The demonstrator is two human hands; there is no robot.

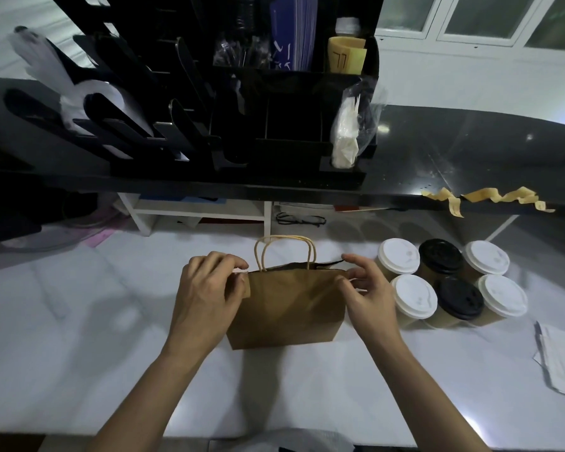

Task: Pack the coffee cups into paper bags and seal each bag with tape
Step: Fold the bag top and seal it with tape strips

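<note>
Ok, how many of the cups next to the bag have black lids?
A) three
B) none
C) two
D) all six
C: six cups stand in two rows to the right of the paper bag; the middle one in each row has a black lid, and the other four lids are white.

Both bare forearms reach forward. Left hand (206,288) has its fingers curled, pinching the paper bag (291,308) at its top corner. Right hand (369,288) mirrors it, probably a thumb-index pinch.
</note>
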